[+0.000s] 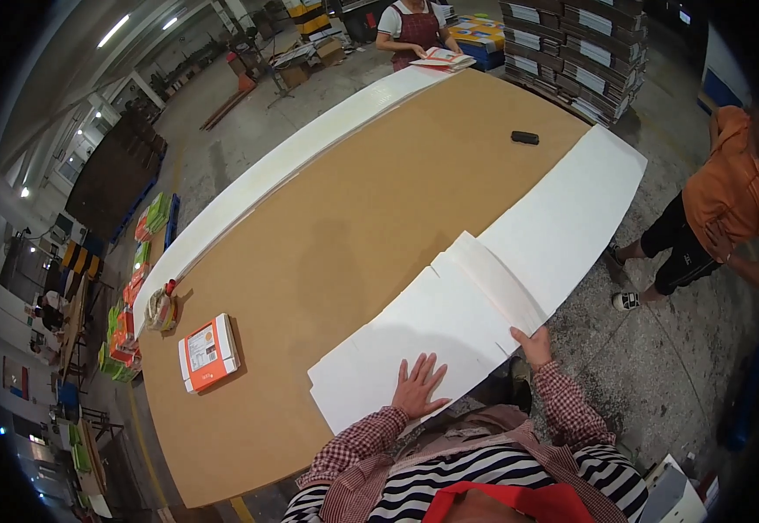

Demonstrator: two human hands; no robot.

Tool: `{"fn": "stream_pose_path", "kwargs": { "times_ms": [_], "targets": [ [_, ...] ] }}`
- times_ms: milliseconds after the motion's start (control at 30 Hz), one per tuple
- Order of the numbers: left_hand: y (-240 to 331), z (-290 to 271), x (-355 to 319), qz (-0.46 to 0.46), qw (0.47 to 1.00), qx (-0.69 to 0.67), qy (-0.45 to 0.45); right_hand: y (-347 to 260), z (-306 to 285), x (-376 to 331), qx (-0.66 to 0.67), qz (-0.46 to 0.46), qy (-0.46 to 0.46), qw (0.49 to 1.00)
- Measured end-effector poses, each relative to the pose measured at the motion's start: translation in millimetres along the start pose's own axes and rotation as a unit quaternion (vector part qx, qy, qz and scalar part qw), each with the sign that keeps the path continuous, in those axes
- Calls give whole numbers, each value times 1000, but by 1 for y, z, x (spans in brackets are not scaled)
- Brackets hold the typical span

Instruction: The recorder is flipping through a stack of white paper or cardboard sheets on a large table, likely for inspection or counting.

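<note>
A white cardboard sheet (pixel 397 340) with slotted edges lies along the near side of the brown table, right in front of me. My left hand (pixel 418 386) rests flat on it, fingers spread. At the near edge my right hand (pixel 534 345) grips the end of a raised, folded-over panel (pixel 494 281) of this sheet; its thumb is on top and the other fingers are partly hidden. Beyond the panel, more white board (pixel 571 205) stretches to the table's far right corner.
On the brown tabletop (pixel 327 261) are an orange-and-white box (pixel 208 352), a plastic-wrapped item (pixel 161 309) and a small black object (pixel 525 138). White board (pixel 309 144) lines the far edge. One person (pixel 410 35) stands at the far end, another (pixel 728 192) at right, near stacked cartons (pixel 571 52).
</note>
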State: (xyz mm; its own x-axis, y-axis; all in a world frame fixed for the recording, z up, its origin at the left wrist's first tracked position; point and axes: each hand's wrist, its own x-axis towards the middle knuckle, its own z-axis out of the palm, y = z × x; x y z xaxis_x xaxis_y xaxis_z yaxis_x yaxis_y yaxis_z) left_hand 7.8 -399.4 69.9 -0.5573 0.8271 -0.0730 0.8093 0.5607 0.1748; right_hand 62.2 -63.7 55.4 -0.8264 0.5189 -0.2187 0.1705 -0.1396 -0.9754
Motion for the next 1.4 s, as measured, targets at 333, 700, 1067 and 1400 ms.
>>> {"fn": "stream_pose_path", "kwargs": {
  "times_ms": [333,700,1067,1400],
  "targets": [
    [-4,0,-7,-8,999,16,-33,-2,24,-15,-94,-80,102,987],
    [-5,-1,-12,-7,999,23,-33,-3,19,-5,3,-13,83,996],
    [-8,-2,-21,-8,999,33,-25,16,-5,16,353,173,23,919],
    [-11,6,-35,-18,1000,-4,14,16,7,-7,-6,-60,61,996]
  ]
}}
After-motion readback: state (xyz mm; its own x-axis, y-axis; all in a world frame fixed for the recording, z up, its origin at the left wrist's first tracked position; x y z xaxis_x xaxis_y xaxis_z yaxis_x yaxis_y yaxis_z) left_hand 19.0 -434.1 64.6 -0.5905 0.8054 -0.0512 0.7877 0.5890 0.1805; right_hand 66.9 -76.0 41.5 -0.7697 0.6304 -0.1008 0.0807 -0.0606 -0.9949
